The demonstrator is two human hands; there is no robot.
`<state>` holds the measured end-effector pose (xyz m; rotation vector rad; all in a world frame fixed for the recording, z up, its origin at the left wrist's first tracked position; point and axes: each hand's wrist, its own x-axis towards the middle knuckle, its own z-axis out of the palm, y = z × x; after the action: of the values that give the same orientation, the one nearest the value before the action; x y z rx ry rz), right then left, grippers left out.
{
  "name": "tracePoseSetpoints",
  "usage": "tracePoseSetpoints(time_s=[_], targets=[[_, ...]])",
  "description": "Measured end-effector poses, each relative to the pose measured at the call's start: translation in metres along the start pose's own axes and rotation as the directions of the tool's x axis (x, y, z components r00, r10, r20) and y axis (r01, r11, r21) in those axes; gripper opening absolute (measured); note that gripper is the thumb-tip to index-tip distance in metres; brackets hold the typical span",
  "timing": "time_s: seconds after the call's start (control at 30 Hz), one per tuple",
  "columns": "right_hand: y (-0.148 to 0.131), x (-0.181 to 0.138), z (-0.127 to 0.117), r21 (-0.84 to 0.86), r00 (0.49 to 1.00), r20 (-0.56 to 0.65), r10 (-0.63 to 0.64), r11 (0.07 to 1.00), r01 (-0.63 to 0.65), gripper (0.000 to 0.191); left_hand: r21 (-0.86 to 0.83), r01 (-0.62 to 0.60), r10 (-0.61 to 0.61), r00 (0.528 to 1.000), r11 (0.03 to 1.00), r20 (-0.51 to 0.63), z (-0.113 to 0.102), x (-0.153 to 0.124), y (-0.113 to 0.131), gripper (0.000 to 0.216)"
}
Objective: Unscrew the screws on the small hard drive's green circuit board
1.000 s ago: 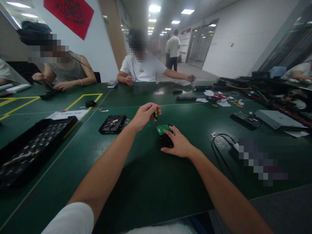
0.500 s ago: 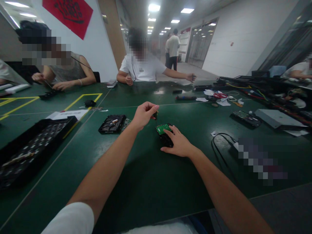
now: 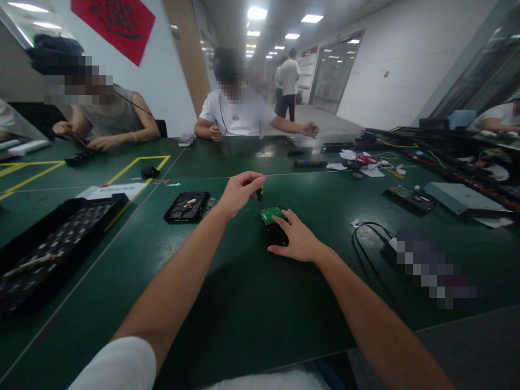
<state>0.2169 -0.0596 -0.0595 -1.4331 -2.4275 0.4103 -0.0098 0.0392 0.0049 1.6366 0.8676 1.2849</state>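
Note:
A small black hard drive (image 3: 276,232) with a green circuit board (image 3: 271,214) on top lies on the green table (image 3: 244,303). My right hand (image 3: 298,238) rests on the drive, forefinger on the green board, fingers flat and apart. My left hand (image 3: 240,192) is pinched round the handle of a small yellow-and-black screwdriver (image 3: 260,193), which stands upright over the board's far edge.
Another black drive (image 3: 188,206) lies left of my hands. A black tray (image 3: 49,244) of small parts sits at the left, cables (image 3: 371,238) and a power strip at the right. Two people sit across the table; more boards and tools lie at the far right.
My hands hold almost the same pose; the left fingers shift slightly on the screwdriver handle. The person opposite has drawn the outstretched hand back a little.

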Motion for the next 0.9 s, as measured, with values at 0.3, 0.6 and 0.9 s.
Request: tracePoseSetpoints(time_s=[0.3,0.6,0.9], targets=[[0.0004,0.0004,0.0009,-0.010,1.000,-0.005,-0.010,1.000,0.010,0.106,-0.051,-0.015,0.017,0.999,0.999,0.043,0.0027,-0.0011,0.0029,0.040],[0.0024,0.0003,0.0029,-0.004,1.000,-0.015,-0.016,1.000,0.015,0.106,0.037,-0.037,0.042,0.989,0.999,-0.140,0.0030,0.0008,-0.0027,0.041],[-0.0005,0.0003,0.0007,-0.015,1.000,-0.003,-0.007,1.000,0.007,0.106,0.061,-0.062,0.060,0.998,0.996,0.021,0.0014,-0.0018,0.0047,0.037]])
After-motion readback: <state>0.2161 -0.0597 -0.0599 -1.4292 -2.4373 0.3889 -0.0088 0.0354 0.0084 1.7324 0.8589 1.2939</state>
